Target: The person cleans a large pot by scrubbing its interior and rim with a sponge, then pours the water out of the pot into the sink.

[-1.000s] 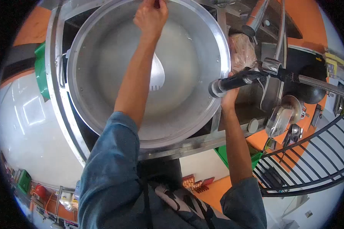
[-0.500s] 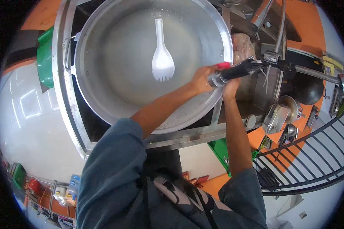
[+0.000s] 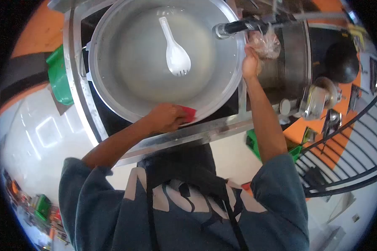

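Left hand (image 3: 167, 117) grips the red pad (image 3: 190, 114) at the lower rim of the pot (image 3: 225, 79), mid-frame; pressing it flat should steady contact. Right hand (image 3: 250, 63) is beside the right rim, grip unclear.

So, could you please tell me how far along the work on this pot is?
The pot already holds cloudy liquid and a white spoon. In hand is a red pad, which the left hand holds at the near side. Removing the spoon and liquid perhaps remains.
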A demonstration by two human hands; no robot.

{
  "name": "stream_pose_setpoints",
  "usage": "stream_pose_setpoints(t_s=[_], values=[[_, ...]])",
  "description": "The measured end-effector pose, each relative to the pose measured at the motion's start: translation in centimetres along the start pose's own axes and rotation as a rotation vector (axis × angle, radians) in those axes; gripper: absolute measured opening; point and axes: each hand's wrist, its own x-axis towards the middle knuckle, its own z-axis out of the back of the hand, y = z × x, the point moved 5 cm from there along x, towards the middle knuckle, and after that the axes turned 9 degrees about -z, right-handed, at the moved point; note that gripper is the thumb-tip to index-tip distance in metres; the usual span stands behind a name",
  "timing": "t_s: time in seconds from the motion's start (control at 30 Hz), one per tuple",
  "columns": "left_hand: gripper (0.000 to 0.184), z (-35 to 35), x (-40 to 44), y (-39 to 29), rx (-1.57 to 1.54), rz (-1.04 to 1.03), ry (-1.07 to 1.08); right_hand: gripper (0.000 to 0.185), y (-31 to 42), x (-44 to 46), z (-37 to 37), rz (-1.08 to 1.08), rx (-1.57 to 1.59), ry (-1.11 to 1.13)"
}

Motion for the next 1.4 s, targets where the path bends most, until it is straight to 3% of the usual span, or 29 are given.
stream_pose_setpoints(t_s=[0.13, 0.23, 0.33, 0.43, 0.53, 0.63, 0.67, 0.77, 0.83, 0.93, 1.03, 1.13, 1.17, 1.23, 1.3, 1.4], values=[[0.013, 2.8, -5.7, -0.2, 0.226, 0.172, 0.055, 0.045, 1.1, -0.2, -0.3, 0.077, 0.031, 0.022], [0.016, 4.8, -9.3, 1.6, 0.482, 0.142, 0.016, 0.046, -3.5, 1.5, -1.3, -0.098, -0.092, -0.005], [0.015, 7.6, -11.0, 1.7, 0.646, 0.245, -0.017, 0.044, -0.5, 0.1, -0.6, -0.091, -0.090, -0.052], [0.014, 11.0, -13.1, 3.4, 0.786, 0.215, -0.104, 0.041, 0.7, -1.0, -0.3, -0.026, -0.164, -0.144], [0.010, 14.1, -11.9, 3.6, 1.051, 0.444, -0.069, 0.031, 1.6, -1.0, -0.4, 0.048, -0.353, -0.167], [0.015, 14.8, -7.9, 1.7, 0.876, 0.317, -0.257, 0.040, 1.8, -1.2, 0.0, 0.141, -0.417, -0.240], [0.021, 14.7, -7.6, 3.7, 0.845, 0.379, -0.270, 0.035, 1.8, -1.2, 0.1, 0.125, -0.257, -0.257], [0.026, 12.6, -6.8, 9.7, 0.952, 0.664, -0.137, 0.033, 1.8, -1.2, 0.1, 0.060, -0.253, -0.260], [0.027, 10.2, -5.3, 12.0, 0.853, 0.912, 0.051, 0.032, 2.8, -2.2, 1.1, 0.153, -0.275, -0.350], [0.028, 5.9, -4.2, 13.4, 0.838, 0.720, 0.336, 0.030, 2.6, -2.3, 1.1, 0.184, -0.196, -0.389], [0.025, 3.7, -3.9, 17.3, 0.850, 0.626, 0.046, 0.029, 2.5, -2.0, 1.4, 0.196, -0.141, -0.371], [0.024, 3.4, -1.3, 15.2, 0.666, 0.695, 0.064, 0.031, 3.3, -2.7, 1.8, 0.111, -0.202, -0.238], [0.024, 4.1, -0.2, 13.3, 0.619, 0.652, -0.084, 0.033, 3.6, -2.4, 2.0, 0.075, -0.235, -0.180], [0.024, 5.6, 0.7, 9.6, 0.528, 0.563, -0.384, 0.023, 1.4, -1.6, -0.4, 0.187, -0.182, -0.354], [0.022, 6.5, -0.6, 9.7, 0.314, 0.629, -0.529, 0.029, 1.0, -0.6, -1.0, 0.167, -0.219, -0.161], [0.021, 7.4, -1.5, 5.7, 0.029, 0.650, -0.791, 0.028, 3.0, -2.0, -0.4, 0.396, -0.314, -0.340]])
